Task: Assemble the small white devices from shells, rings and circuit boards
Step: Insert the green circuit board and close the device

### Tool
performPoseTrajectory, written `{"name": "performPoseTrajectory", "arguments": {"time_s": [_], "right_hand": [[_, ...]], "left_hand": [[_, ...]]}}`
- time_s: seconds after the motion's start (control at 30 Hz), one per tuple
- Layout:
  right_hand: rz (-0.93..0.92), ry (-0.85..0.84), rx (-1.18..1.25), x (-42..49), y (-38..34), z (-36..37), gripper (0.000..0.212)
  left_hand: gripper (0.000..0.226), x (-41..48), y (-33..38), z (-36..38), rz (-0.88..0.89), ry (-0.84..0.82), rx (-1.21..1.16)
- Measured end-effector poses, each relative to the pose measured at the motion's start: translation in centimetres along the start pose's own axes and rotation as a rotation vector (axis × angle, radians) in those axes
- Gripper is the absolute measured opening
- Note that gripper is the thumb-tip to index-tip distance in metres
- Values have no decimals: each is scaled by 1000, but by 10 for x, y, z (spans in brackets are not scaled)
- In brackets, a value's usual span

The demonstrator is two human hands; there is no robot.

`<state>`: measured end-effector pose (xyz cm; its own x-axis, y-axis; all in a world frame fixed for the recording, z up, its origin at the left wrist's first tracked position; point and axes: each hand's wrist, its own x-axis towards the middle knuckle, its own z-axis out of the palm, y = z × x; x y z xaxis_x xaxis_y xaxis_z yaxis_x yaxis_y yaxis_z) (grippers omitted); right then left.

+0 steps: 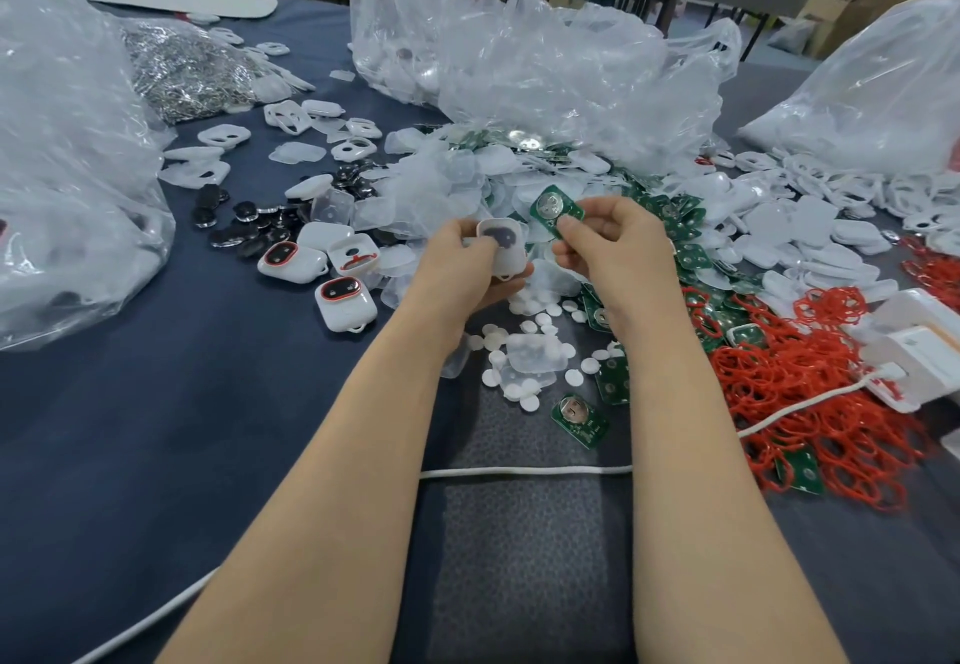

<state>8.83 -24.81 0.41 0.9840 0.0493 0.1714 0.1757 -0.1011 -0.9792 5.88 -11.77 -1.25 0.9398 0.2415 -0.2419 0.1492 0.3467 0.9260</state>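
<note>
Two hands work together: the left hand (470, 260) grips a white rounded plastic shell (502, 246), the right hand (610, 242) pinches a green round-celled circuit board (556, 210) just beside it, probably seating next.

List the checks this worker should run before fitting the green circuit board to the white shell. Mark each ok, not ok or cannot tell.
1. The left hand grips the white shell firmly: ok.
2. The right hand pinches the green circuit board by one end: ok.
3. The board is apart from the shell, up and to its right, and not yet seated: ok.
4. The shell's open side faces the board: cannot tell; a dark window faces the camera.
5. A red ring is fitted on this shell: cannot tell; none shows from this side.
6. Spare red rings lie piled on the right: ok.
</note>
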Motion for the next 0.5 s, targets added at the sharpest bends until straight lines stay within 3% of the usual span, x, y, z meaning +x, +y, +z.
{"name": "performPoseTrajectory", "arguments": {"time_s": [0.13, 0.5], "right_hand": [[13, -5, 80, -1, -2, 0, 14], [-177, -123, -281, -3, -2, 4, 20]], "left_hand": [[15, -2, 2, 0, -31, -29, -63], [23, -2, 1, -3, -12, -76, 21]]}}
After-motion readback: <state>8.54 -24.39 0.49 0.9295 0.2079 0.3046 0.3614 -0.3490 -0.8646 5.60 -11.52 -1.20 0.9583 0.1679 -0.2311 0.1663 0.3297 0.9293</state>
